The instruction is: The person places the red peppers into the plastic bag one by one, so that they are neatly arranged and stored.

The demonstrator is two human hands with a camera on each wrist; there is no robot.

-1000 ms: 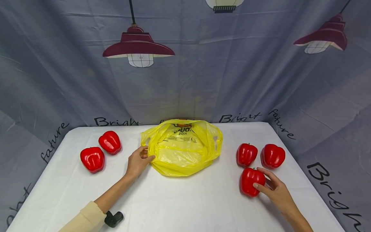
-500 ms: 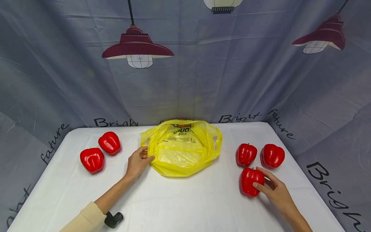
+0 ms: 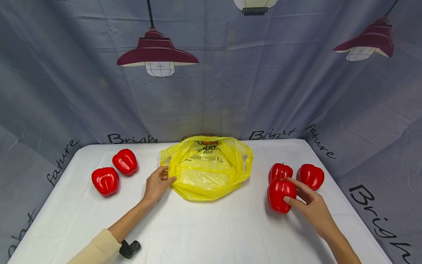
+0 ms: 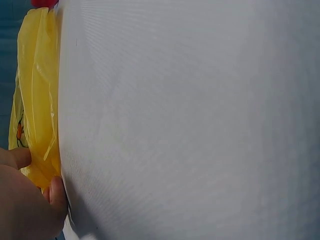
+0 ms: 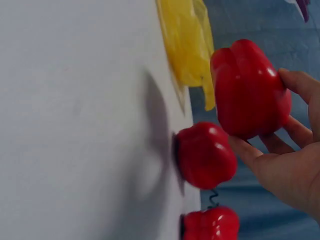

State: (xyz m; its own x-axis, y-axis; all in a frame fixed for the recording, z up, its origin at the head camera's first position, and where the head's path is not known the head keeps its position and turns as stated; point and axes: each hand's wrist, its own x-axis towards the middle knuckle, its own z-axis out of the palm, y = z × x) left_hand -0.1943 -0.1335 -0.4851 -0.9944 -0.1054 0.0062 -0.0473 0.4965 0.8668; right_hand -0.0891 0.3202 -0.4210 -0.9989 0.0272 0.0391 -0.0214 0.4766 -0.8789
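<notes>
A yellow plastic bag (image 3: 204, 189) lies at the back middle of the table with its mouth spread wide. My left hand (image 3: 157, 185) pinches the left rim of the bag between thumb and fingers; in the left wrist view the thumb and fingers sit at the yellow film (image 4: 42, 100). On the right, my right hand (image 3: 311, 207) grips a red bell pepper (image 3: 280, 196). The right wrist view shows this pepper (image 5: 250, 92) lifted off the white cloth, its shadow cast below. Two more red peppers, one partly covered (image 3: 279, 171) and one behind the fingers (image 3: 310, 176), rest close by.
Two red bell peppers (image 3: 105, 181) (image 3: 125, 162) lie at the table's left. A black object (image 3: 129, 249) shows by the left sleeve. A grey printed curtain (image 3: 211, 91) rises behind the white-covered table (image 3: 204, 234).
My right hand has lifted the red bell pepper off the table and moved it slightly up and left, so it overlaps the pepper behind. The left hand and bag have stayed put.
</notes>
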